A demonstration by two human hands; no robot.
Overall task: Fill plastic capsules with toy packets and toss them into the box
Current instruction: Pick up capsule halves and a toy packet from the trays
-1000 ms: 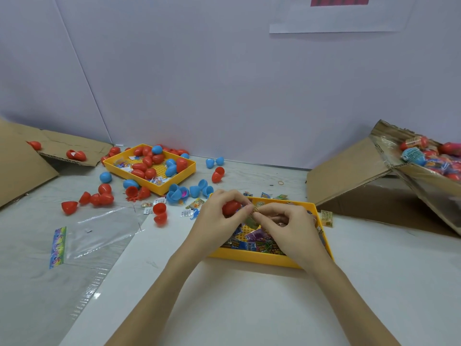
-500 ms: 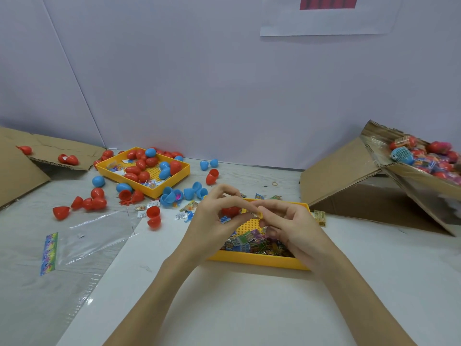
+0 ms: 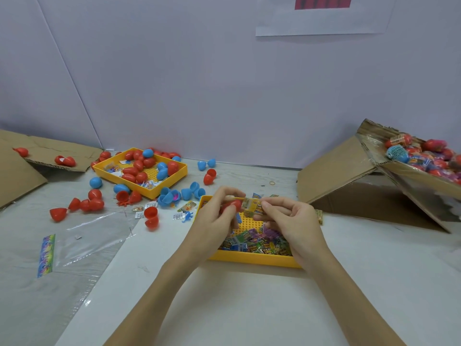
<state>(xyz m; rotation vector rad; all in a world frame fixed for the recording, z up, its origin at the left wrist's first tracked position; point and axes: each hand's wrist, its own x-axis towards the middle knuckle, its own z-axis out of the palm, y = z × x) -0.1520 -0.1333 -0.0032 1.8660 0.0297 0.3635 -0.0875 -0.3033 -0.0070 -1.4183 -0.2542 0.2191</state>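
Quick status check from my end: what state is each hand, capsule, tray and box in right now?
left hand: grips a red capsule, held above the near tray.
right hand: pinches a yellow toy packet at the capsule's mouth.
near tray: holds loose packets.
far tray: holds red and blue capsules.
cardboard box: open, tilted, filled capsules inside.
clear bag: lying flat on the table.

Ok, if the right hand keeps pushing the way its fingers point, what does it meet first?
The right hand pinches a yellow toy packet and points left, at the red capsule gripped by the left hand. The packet would likely meet the capsule first; they look touching or nearly so, though depth is unclear.
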